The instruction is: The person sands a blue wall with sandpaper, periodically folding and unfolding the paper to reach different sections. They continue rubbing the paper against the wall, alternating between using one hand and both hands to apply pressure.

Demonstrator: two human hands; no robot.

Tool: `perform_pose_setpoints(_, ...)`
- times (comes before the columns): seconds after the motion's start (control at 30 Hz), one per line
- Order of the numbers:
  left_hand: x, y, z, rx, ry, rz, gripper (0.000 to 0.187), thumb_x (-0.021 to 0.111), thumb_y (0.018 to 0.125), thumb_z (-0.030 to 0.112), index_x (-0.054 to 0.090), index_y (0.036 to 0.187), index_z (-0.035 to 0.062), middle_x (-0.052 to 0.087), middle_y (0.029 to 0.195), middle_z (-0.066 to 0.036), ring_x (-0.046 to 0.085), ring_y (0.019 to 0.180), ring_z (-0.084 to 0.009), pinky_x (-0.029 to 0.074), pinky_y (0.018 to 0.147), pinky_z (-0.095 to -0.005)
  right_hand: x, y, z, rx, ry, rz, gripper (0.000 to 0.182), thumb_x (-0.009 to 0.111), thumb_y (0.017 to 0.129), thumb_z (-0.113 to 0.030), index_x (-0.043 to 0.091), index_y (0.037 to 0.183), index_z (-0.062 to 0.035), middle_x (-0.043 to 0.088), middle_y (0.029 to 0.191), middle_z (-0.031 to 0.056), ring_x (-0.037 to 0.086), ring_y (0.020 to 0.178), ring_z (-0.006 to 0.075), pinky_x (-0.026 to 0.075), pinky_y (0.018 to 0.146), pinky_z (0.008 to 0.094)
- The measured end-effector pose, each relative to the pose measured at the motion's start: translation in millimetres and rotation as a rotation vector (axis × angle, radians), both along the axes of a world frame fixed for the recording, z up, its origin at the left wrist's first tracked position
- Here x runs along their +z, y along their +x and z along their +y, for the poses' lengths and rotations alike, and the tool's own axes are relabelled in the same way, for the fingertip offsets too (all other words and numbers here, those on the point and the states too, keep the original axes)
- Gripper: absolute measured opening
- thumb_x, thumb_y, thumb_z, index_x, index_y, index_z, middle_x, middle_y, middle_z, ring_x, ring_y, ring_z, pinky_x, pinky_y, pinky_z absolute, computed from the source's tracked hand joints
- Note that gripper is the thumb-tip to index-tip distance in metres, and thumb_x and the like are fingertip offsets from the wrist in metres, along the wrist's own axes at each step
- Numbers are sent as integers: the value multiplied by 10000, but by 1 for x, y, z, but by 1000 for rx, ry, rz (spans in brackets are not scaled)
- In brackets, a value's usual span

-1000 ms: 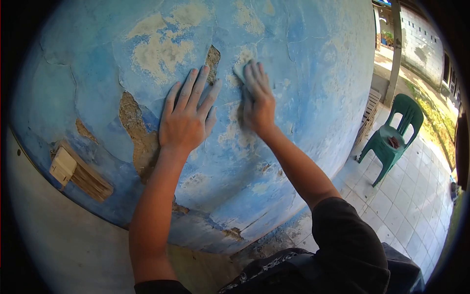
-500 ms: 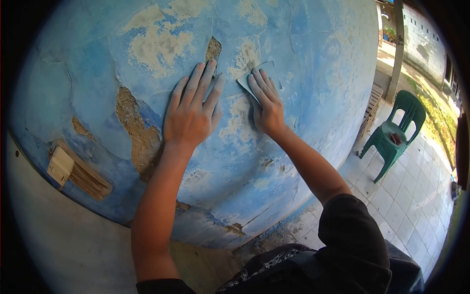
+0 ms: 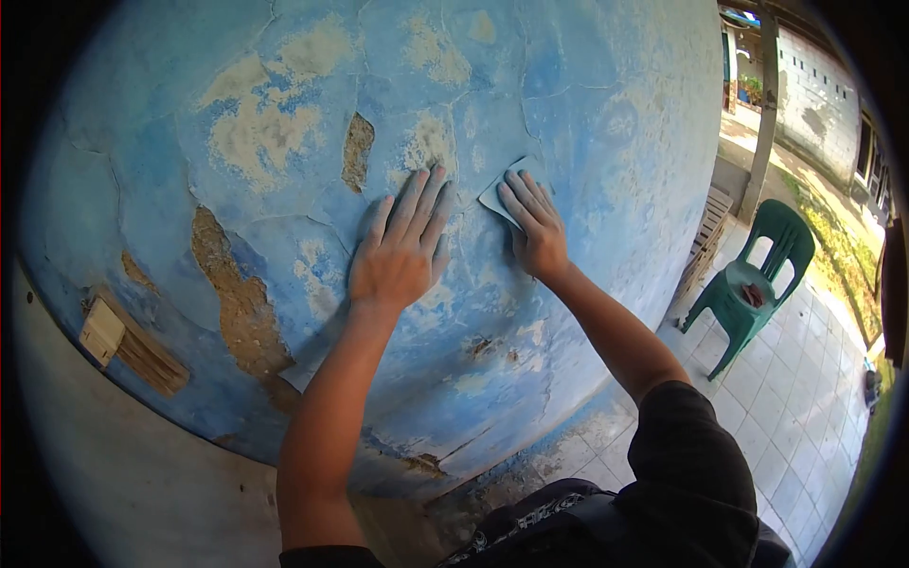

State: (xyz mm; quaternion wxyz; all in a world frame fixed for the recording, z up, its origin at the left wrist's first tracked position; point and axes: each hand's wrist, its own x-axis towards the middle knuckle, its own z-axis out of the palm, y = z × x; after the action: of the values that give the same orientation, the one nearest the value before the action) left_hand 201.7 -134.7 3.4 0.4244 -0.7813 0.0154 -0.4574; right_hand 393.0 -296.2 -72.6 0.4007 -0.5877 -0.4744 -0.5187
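A blue painted wall [image 3: 606, 142] with flaking paint fills most of the view. My left hand [image 3: 402, 251] lies flat on it, fingers spread and dusty, just right of a small hole [image 3: 357, 151] in the plaster. To the right, my right hand [image 3: 535, 222] presses a grey-green sheet of sandpaper [image 3: 490, 199] against the wall. Its fingers lie over the sheet, so only the edges and corners show. Pale patches [image 3: 265, 133] of worn paint spread above and left of my hands.
A long broken strip of plaster [image 3: 237, 303] exposes rough brown material at left. Near it a wooden block [image 3: 137, 343] sits in the wall. On the tiled floor [image 3: 757, 379] at right stands a green plastic chair [image 3: 757, 275] with small dark items on its seat. A post [image 3: 760, 123] rises behind.
Both hands have slid right and downward across the wall, away from the small hole. The sandpaper moved along under my right hand. The camera view has shifted a little.
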Motion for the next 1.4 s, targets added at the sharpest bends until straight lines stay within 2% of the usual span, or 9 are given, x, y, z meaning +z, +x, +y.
perform_pose_setpoints(0.23,-15,12,-13,-43,-212,-90,673,669,936,350,533,1589,263,425,1712,67,386,1567,-158,294,1264,-414,108,-2,27,77,299,51,542,648,949,0,632,1487,-62,570,1581,170,460,1519,409,378,1233,559)
perform_pose_setpoints(0.5,-22,15,-17,-115,-235,-171,633,700,886,265,623,1513,232,512,1656,43,445,1538,-193,354,1223,-444,1,-19,17,78,40,54,565,628,937,-21,636,1498,-88,577,1586,148,484,1520,361,359,1229,542)
perform_pose_setpoints(0.7,-22,15,-15,-105,-296,-146,585,677,939,331,607,1517,264,476,1678,62,437,1533,-157,347,1233,-406,24,-20,-6,92,-5,-24,538,663,878,14,704,1407,-77,651,1504,142,544,1471,356,464,1126,498)
perform_pose_setpoints(0.9,-26,15,-41,-375,-547,-181,573,773,886,173,604,1429,100,510,1643,-65,456,1517,-253,356,1208,-485,64,-38,-48,131,-128,-72,408,690,882,51,750,1278,-26,760,1278,170,711,1233,338,562,949,417)
perform_pose_setpoints(0.97,-44,27,-60,-527,-649,-237,589,777,881,145,586,1434,80,520,1622,-102,468,1502,-294,362,1198,-490,72,-53,-68,312,-162,632,288,706,960,-13,741,1245,16,792,1092,162,751,968,209,574,836,340)
perform_pose_setpoints(1.07,-69,30,-103,-697,-798,-254,649,796,861,106,551,1459,51,534,1585,-158,485,1474,-361,375,1179,-500,71,-54,-76,599,18,811,254,708,1010,-81,731,1228,48,784,959,127,667,819,105,555,748,288)
perform_pose_setpoints(1.2,-83,29,-158,-650,-890,-188,773,843,838,118,493,1521,22,509,1583,-205,485,1465,-389,344,1214,-513,62,-50,-89,768,-20,962,265,694,1015,-88,721,1232,60,783,975,99,656,846,96,553,743,296)
perform_pose_setpoints(1.23,-81,32,-167,-596,-872,-221,848,860,798,109,475,1549,26,508,1588,-200,513,1437,-398,421,1143,-498,61,-53,-91,809,-41,976,266,696,1016,-93,720,1237,54,776,950,94,651,821,100,550,733,292)
perform_pose_setpoints(1.4,-71,45,-189,-590,-955,-300,740,767,845,-14,489,1531,5,534,1533,-255,597,1336,-423,502,1067,-513,50,-42,-114,933,-357,849,441,732,1022,-175,661,1404,33,684,1056,104,632,946,143,530,865,291)
